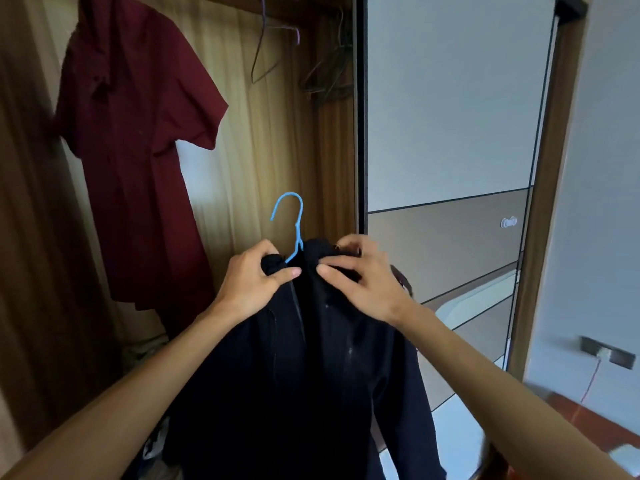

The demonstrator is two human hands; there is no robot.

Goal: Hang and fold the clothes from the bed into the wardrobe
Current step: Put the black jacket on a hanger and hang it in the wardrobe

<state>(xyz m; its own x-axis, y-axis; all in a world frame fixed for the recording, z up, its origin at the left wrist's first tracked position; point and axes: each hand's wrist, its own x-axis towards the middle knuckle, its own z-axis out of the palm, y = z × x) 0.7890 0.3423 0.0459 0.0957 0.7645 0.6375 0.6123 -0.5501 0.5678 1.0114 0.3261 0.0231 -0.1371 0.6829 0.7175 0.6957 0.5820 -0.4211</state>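
Of the blue hanger [297, 226] we see only the hook; its arms lie hidden inside the black jacket [311, 393], whose hem the 6 o'clock edge cuts off.

One shirt [138, 150], one jacket [311, 393], one blue hanger [298, 231].

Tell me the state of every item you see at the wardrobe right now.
Dark jacket, on the blue hanger, not yet hung.
Blue hanger, hook free in the air.
Red shirt, hanging in the wardrobe.
Left hand, grips jacket collar.
Right hand, grips jacket collar.
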